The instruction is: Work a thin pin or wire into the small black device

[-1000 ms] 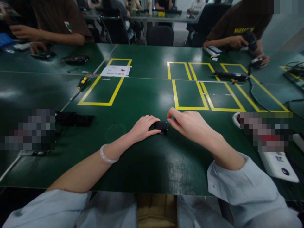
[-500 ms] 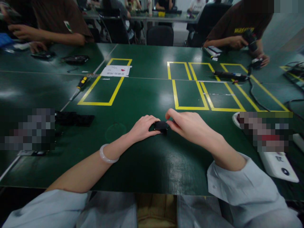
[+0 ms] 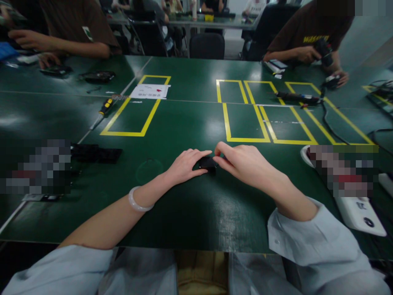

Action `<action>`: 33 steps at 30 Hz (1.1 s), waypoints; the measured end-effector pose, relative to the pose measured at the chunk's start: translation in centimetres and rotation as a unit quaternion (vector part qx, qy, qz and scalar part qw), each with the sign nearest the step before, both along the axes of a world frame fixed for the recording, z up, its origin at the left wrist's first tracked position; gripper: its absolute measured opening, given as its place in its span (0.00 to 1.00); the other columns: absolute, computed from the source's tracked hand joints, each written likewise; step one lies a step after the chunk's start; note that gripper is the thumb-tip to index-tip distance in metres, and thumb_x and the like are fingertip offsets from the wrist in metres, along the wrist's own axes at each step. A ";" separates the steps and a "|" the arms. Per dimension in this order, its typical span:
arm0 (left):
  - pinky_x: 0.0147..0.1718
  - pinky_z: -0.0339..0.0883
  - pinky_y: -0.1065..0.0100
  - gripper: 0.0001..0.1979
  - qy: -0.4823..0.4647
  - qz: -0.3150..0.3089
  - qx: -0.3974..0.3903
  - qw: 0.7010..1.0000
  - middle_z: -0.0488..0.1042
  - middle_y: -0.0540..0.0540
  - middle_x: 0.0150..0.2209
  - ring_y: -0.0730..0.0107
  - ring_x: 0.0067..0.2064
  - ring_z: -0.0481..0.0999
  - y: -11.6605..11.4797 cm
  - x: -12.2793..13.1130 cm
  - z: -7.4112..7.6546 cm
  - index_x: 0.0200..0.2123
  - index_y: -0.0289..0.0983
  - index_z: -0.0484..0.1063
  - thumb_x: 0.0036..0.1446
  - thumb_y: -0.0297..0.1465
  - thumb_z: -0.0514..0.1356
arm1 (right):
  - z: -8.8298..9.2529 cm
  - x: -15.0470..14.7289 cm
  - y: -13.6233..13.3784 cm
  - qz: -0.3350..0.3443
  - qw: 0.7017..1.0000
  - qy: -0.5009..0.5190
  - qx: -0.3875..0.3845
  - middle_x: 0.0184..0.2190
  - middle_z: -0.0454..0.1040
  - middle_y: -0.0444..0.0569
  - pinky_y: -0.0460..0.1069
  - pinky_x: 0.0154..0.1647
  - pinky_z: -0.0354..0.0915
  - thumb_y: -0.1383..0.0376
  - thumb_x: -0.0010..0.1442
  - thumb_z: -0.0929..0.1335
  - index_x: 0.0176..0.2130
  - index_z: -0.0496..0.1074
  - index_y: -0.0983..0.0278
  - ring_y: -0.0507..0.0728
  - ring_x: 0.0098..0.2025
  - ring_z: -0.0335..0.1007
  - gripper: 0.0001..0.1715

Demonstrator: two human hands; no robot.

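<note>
A small black part (image 3: 207, 163) lies on the green table (image 3: 190, 123) in front of me. My left hand (image 3: 186, 165) grips it from the left, fingers curled over its top and thumb below it. My right hand (image 3: 244, 162) meets it from the right, with thumb and forefinger pinched at its right edge. Most of the part is covered by my fingers. A pale bangle (image 3: 137, 200) sits on my left wrist.
Black flat parts (image 3: 96, 154) lie to the left, a yellow-handled screwdriver (image 3: 104, 110) and a white paper (image 3: 150, 91) farther back. Yellow tape boxes (image 3: 245, 110) mark the table. A white device (image 3: 359, 211) sits at right. Other people's hands (image 3: 307, 54) work across the table, by a black tool with cable (image 3: 297, 97).
My left fingers have slid farther right over the black part, covering more of it. My right hand has shifted slightly left. The part stays on the table.
</note>
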State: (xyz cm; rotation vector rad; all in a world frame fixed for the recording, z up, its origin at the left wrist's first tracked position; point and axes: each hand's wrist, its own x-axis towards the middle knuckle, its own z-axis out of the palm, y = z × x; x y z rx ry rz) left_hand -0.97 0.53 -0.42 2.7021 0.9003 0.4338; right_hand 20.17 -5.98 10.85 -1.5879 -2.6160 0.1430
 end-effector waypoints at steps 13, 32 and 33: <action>0.47 0.61 0.58 0.21 0.098 -0.030 0.111 0.989 0.67 0.41 0.49 0.58 0.47 0.67 -0.6 0.3 0.2 0.61 0.43 0.60 0.66 0.39 0.53 | -0.2 0.0 0.0 -0.004 1.000 0.011 0.004 0.26 0.75 0.46 0.46 0.27 0.47 0.56 0.68 0.57 0.43 0.66 0.63 0.55 0.28 0.71 0.17; 0.49 0.61 0.57 0.31 0.064 -0.013 0.089 0.994 0.69 0.38 0.50 0.54 0.49 0.68 -0.5 0.3 -0.1 0.65 0.35 0.50 0.65 0.43 0.53 | -0.3 0.1 0.2 -0.006 1.000 0.005 0.011 0.29 0.75 0.47 0.46 0.25 0.46 0.63 0.67 0.56 0.48 0.62 0.64 0.54 0.27 0.69 0.14; 0.49 0.61 0.57 0.31 0.063 -0.012 0.085 0.994 0.69 0.38 0.51 0.54 0.49 0.68 -0.4 0.2 -0.1 0.65 0.35 0.49 0.65 0.43 0.53 | -0.3 0.1 0.1 -0.005 1.000 0.012 0.011 0.30 0.76 0.47 0.46 0.25 0.46 0.64 0.66 0.57 0.49 0.62 0.64 0.54 0.27 0.69 0.13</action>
